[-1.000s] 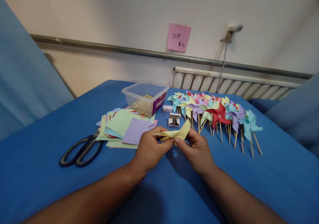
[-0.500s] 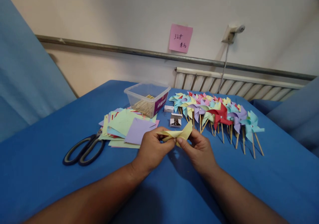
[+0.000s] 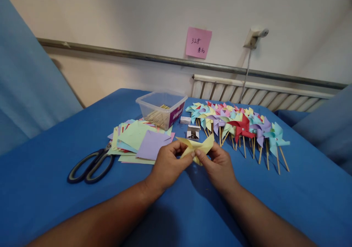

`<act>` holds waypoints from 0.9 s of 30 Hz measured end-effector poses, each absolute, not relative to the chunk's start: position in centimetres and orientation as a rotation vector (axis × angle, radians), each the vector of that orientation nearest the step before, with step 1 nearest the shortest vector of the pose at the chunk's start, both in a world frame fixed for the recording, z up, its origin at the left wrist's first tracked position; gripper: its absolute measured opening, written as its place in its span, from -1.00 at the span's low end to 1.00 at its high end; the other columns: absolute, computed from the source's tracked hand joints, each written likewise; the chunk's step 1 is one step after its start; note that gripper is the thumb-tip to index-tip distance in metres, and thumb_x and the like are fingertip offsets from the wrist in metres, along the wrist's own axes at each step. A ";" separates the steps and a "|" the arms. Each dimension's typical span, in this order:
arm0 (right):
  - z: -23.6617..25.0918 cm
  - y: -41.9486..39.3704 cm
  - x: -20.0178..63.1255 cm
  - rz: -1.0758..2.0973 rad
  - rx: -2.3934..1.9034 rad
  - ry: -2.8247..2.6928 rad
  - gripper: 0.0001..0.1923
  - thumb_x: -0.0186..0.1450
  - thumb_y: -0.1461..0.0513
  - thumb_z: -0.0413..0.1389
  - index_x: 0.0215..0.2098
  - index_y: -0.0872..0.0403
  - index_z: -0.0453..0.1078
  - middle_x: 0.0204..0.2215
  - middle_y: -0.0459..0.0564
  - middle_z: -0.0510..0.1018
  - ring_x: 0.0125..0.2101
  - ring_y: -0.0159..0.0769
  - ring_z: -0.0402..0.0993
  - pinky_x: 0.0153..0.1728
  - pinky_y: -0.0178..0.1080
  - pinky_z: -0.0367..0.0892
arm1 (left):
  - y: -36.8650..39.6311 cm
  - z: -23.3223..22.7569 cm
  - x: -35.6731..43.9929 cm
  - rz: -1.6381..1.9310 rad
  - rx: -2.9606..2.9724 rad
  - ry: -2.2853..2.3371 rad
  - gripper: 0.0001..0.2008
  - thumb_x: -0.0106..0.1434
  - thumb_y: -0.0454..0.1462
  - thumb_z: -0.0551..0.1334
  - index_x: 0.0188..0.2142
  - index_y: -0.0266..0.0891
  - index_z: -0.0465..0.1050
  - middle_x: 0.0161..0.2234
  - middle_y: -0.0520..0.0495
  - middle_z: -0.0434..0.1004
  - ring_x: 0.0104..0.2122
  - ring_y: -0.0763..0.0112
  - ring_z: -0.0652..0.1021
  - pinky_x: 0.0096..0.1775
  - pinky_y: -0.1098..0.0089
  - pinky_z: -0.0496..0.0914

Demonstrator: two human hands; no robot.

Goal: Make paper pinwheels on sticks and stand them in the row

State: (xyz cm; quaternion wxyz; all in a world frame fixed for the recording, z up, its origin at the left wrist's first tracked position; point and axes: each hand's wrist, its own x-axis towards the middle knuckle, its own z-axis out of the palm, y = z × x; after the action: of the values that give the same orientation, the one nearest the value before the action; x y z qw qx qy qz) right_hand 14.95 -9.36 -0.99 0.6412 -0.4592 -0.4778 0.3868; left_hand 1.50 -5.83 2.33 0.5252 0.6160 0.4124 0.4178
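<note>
Held folded yellow paper in both hands, to the near right of the clear tub

Took the clear tub (image 3: 148, 108) as landmark for every bearing. Saw thin wooden sticks (image 3: 156, 118) inside and a purple label (image 3: 176, 114) on its right-hand wall.

Located the folded yellow paper (image 3: 195, 144) nearer than the tub and to its right, held up off the blue cloth (image 3: 41, 188). Noted the left hand (image 3: 172, 162) closed on the paper's left part, with thumb pressed near the middle. Noted the right hand (image 3: 220, 162) grasping the right part, with thumb tip beside the other. Saw pointed flaps angled up to either side of the thumbs. Could not make out the hidden fingers behind.

Recorded a stack of coloured paper (image 3: 129, 139) just in front of the tub, with a purple sheet (image 3: 150, 145) on top. Spotted scissors (image 3: 95, 163) to the tub's near left, with blades mostly hidden at the stack. Counted two small boxes just right of the tub: one white box (image 3: 185, 120), closed, and one open box (image 3: 193, 137), nearer, with dark contents too small to tell. Found many pinwheels (image 3: 242, 128) on sticks farther right of the tub. Observed a pink note (image 3: 198, 43), handwritten, on the wall above and behind the tub.
</note>
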 end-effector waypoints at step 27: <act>-0.4 -8.5 17.0 -0.130 -1.263 -1.601 -0.93 0.25 0.33 0.05 -0.36 0.05 0.33 -0.42 -0.06 0.49 -0.36 -0.27 0.40 -0.27 -0.19 0.24 | -5.7 0.9 1.7 1.060 1.318 0.952 -0.70 0.02 -0.28 0.34 -0.20 -0.26 0.47 -0.17 -0.16 0.56 -0.15 0.24 0.53 -0.06 0.25 0.35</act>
State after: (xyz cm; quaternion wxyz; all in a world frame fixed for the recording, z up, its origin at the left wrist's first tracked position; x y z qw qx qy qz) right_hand 16.95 -8.47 -0.44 0.5218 -0.5273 -0.6684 -0.0542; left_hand 1.70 -5.70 0.94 0.5648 0.5604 0.4047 0.4508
